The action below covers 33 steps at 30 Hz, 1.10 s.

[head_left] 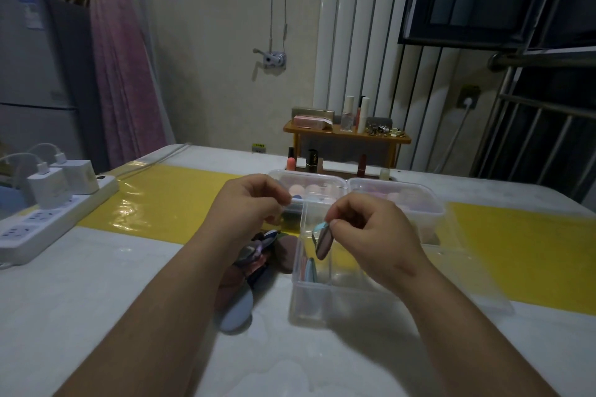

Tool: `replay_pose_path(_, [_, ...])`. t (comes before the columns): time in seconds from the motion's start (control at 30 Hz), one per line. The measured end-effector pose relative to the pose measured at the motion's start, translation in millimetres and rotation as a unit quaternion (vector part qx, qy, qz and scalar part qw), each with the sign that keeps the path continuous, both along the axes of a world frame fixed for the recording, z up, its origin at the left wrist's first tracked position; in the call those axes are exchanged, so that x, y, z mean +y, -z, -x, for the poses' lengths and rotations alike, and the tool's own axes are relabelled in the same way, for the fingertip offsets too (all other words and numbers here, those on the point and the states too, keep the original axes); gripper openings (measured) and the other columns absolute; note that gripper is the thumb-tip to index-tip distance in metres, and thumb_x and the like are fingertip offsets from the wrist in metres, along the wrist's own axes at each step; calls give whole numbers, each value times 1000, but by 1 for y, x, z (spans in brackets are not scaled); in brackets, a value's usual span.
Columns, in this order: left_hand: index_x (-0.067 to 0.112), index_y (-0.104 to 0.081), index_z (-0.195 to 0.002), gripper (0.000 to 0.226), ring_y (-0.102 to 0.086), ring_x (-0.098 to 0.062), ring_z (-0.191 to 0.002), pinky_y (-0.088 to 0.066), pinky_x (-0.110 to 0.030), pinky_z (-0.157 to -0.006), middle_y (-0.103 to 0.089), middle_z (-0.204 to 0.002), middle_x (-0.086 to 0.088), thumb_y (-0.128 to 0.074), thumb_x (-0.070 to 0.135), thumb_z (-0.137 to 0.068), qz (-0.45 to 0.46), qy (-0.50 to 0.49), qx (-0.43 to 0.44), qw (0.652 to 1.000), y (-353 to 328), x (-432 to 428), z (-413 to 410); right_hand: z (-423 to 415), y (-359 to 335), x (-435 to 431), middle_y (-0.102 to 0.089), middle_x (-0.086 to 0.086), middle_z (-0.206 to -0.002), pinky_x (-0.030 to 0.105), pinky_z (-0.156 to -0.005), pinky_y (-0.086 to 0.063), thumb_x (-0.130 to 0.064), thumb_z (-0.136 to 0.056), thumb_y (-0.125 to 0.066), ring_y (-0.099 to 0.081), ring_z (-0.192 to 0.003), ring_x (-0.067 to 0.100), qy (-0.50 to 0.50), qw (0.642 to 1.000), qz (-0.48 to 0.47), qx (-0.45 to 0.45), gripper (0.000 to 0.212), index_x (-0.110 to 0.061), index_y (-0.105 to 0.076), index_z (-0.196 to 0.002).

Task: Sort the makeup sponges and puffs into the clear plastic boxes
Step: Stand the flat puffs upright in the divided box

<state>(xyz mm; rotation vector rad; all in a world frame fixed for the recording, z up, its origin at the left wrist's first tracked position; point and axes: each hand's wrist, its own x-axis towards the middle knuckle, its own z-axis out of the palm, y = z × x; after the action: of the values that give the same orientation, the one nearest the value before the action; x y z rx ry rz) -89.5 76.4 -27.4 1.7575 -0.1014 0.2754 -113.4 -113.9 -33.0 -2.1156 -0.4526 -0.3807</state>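
My right hand (364, 232) pinches a flat puff (322, 243) with a mauve face and a blue edge, holding it on edge just above the near clear box (322, 296). A few puffs (309, 267) stand upright at that box's left end. My left hand (248, 203) hovers with curled fingers at the rim of the far left box (309, 177), which holds peach sponges (301, 190); whether it grips anything is unclear. The far right box (419, 195) holds pink sponges. A pile of loose puffs (258, 255) lies under my left wrist, with a blue puff (237, 313) nearest me.
A white power strip (48, 219) with two chargers lies at the table's left edge. Behind the boxes stand lipsticks (311, 159) and a small wooden shelf (345, 134) with cosmetics. A yellow strip (161, 200) runs across the white table.
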Motion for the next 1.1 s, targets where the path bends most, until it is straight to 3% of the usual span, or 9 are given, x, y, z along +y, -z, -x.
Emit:
replay_pose_path(0.2, [11, -68, -70, 28, -52, -16, -61, -37, -12, -41, -65, -73, -5, -57, -14, -75, 4, -3, 2, 1000, -1, 0, 0, 1, 0, 0, -63, -6, -74, 16, -59, -49, -12, -85, -63, -59, -76, 4, -16, 998, 55, 24, 19, -28, -67, -77])
replay_pose_path(0.57, [11, -67, -71, 29, -52, -17, -66, -37, -10, -40, -66, -81, -9, -55, -15, -75, -17, -20, 14, 1000, -1, 1, 1, 4, 0, 2, -65, -8, -79, 29, -72, -58, -18, -85, -65, -62, -77, 10, -27, 986, 142, 80, 12, -28, -70, -82])
replay_pose_path(0.67, [11, -67, -69, 30, -52, -18, -68, -38, -12, -41, -66, -84, -12, -54, -16, -75, -19, -36, 25, 999, 0, 2, -1, 5, -2, 3, -64, -10, -78, 24, -67, -54, -19, -86, -64, -60, -74, 7, -31, 981, 173, 85, 13, -29, -71, -81])
replay_pose_path(0.8, [10, -68, -67, 32, -52, -19, -65, -44, -24, -56, -68, -80, -13, -53, -17, -74, -16, -58, 30, 998, 0, 2, -2, 7, -4, 3, -64, -14, -78, 15, -60, -44, -20, -88, -64, -58, -73, 2, -36, 979, 184, 84, 17, -34, -71, -83])
replay_pose_path(1.0, [10, -68, -68, 30, -54, -19, -68, -44, -26, -59, -68, -83, -15, -54, -16, -74, -26, -67, 32, 997, 0, 1, -2, 7, -4, 1, -63, -12, -79, 17, -60, -45, -19, -85, -67, -58, -73, 4, -26, 985, 156, 76, 15, -32, -71, -80])
replay_pose_path(1.1, [11, -68, -67, 31, -53, -19, -67, -43, -24, -57, -67, -81, -13, -54, -16, -75, -39, -71, 30, 996, 1, 1, -4, 7, -4, 2, -64, -14, -78, 13, -55, -42, -19, -86, -67, -57, -71, -5, -35, 979, 177, 89, 16, -33, -71, -80])
